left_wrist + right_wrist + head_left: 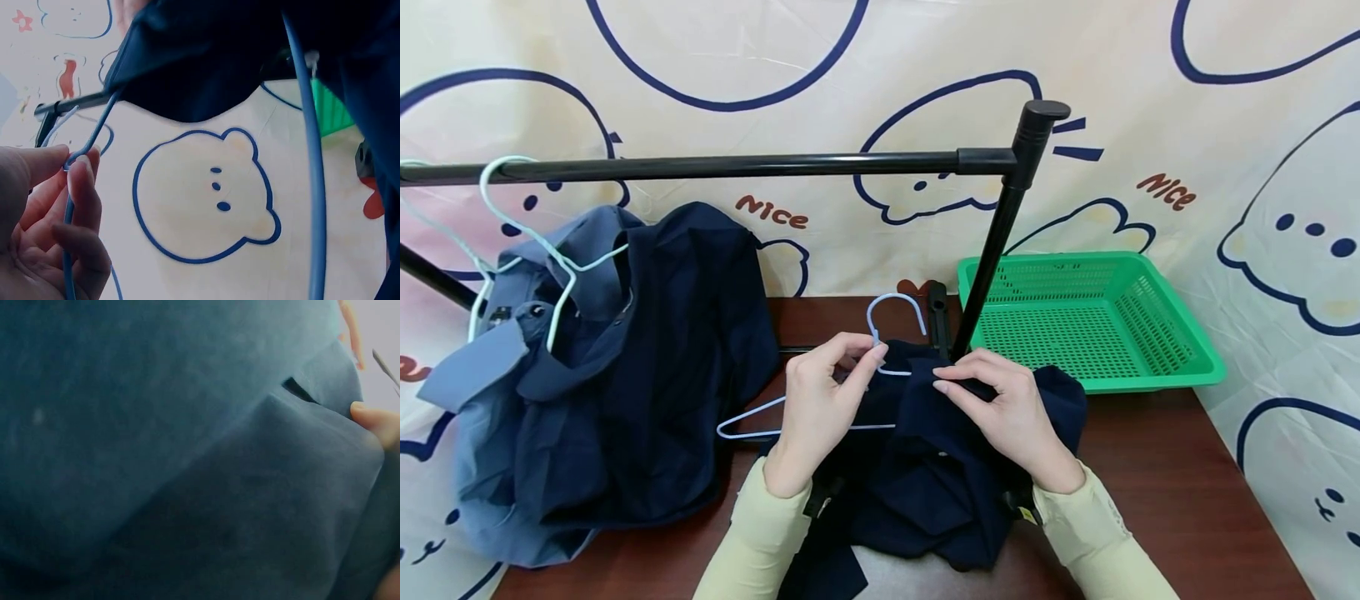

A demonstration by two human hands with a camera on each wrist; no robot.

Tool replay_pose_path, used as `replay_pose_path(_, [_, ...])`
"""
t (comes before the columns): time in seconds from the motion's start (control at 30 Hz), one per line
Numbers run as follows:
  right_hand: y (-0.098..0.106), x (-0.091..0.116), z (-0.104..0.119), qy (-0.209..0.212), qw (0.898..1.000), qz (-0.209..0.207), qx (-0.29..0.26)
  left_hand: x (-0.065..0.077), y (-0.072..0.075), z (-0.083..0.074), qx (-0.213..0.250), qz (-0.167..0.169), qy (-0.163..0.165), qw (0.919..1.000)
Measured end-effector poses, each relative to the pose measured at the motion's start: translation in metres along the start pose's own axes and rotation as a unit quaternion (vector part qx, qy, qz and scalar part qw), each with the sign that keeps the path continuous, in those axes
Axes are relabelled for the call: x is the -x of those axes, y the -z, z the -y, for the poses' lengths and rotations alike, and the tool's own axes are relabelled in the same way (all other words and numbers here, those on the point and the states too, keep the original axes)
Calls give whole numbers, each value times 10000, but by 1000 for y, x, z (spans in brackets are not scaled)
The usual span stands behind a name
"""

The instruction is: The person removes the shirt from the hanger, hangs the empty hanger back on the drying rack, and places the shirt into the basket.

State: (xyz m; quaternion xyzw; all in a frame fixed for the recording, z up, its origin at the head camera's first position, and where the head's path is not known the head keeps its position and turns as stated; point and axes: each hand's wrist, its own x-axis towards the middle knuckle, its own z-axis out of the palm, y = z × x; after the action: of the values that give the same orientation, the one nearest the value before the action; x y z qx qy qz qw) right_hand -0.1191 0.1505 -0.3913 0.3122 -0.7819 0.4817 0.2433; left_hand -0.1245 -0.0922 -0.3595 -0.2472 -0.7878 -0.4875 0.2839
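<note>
A light-blue hanger is pinched between the thumb and fingers of my left hand, just below its hook. The hanger's left arm sticks out bare past that hand, while its right end runs into a dark navy shirt. With thumb and fingertips my right hand pinches the shirt's upper edge, to the right of the hook. The shirt hangs in loose folds below both hands, and a small button shows on its front. In the right wrist view the navy cloth covers most of the picture.
A black clothes rack spans the left and middle. On it, pale green hangers carry a navy garment and a lighter blue garment. A green basket stands at the right on the brown table. Behind hangs a printed cloth.
</note>
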Motion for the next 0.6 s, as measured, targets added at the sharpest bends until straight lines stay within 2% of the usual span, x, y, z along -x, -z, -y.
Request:
replay_pose_path(0.13, [4,2,-3,-34,10000,-45,-60,-2,8,2,-10,-223,-39,9997])
replay_pose_path(0.33, [16,5,-6,-423,9990,-85,-69,-4,20,2,-14,-488,23,9988])
replay_pose_path(0.47, [23,5,-7,-632,9978,-203,-34,-4,25,2,-30,-530,90,9986])
replay_pose_path(0.6, [28,2,0,-583,9979,-279,14,-4,31,2,-86,-556,98,9984])
